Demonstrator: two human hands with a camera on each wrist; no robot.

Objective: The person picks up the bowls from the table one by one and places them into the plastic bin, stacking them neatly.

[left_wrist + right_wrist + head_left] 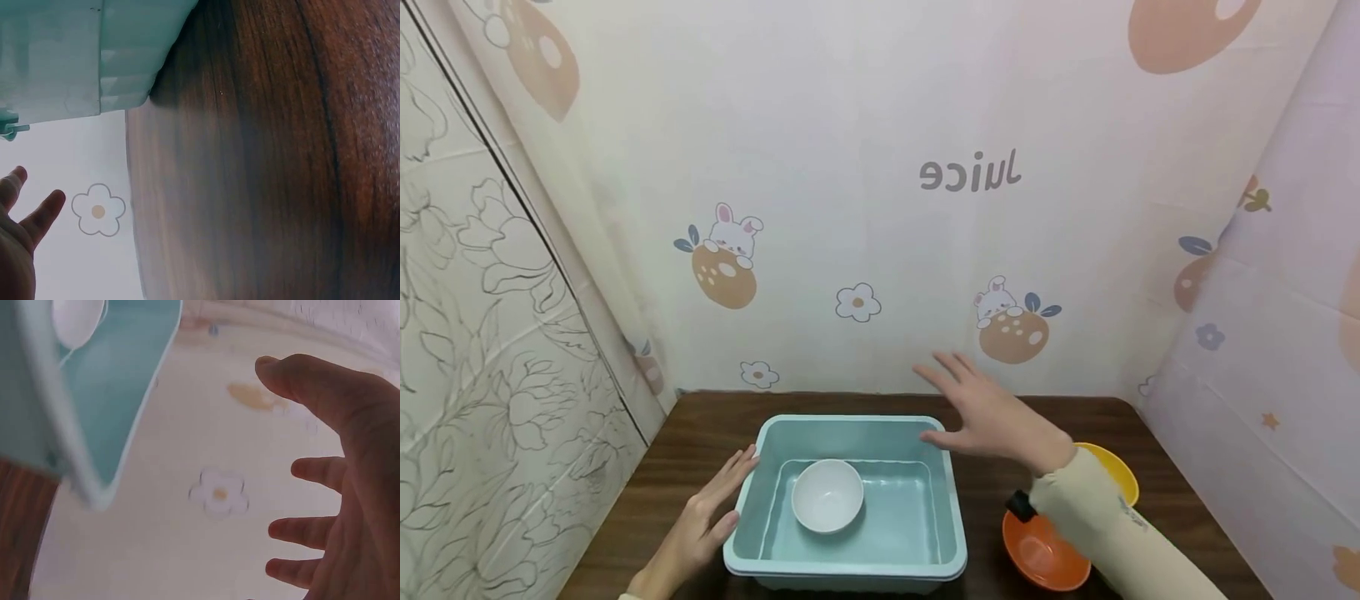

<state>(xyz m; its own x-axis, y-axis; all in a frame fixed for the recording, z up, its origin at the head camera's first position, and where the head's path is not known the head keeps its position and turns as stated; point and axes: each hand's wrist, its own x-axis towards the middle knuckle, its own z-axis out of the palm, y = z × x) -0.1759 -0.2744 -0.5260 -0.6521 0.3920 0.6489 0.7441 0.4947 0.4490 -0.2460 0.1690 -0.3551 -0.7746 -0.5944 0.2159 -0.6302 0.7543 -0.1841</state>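
A light teal plastic basin (895,517) stands on the table, and a white bowl (827,497) sits inside it, left of the middle. My left hand (703,512) is beside the basin's left rim with fingers extended. My right hand (988,412) is raised over the basin's far right corner, fingers spread and nothing in them. Under the right forearm, an orange bowl (1045,554) and a yellow bowl (1112,471) stand to the right of the basin, each partly covered by the sleeve. The right wrist view shows the right palm and spread fingers beside the basin's rim (134,425).
The dark wooden table (655,492) ends at a pale printed curtain (865,208) behind it. Another curtain with drawn flowers (490,333) hangs at the left, and a printed one (1262,400) at the right.
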